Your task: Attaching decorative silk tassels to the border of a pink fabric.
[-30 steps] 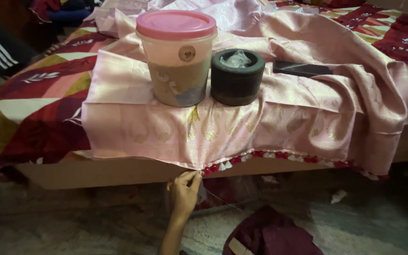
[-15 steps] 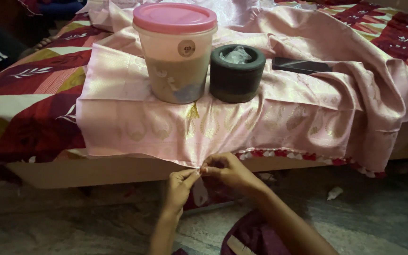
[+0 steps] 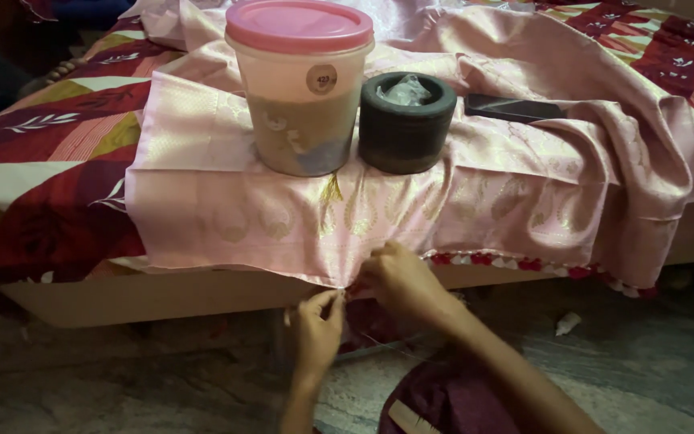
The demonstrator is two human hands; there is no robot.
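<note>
Both forearms bare and sleeveless, no rings or bangles visible; maroon garment [image 3: 451, 402] over the lap

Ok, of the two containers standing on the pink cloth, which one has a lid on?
The tall translucent tub on the left, closed by a pink lid. The short dark round container beside it stands open on top.

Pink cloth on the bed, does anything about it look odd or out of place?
A lidded tub and a dark round block stand on the pink cloth, apparently as weights; both hands are at its hanging hem.
</note>
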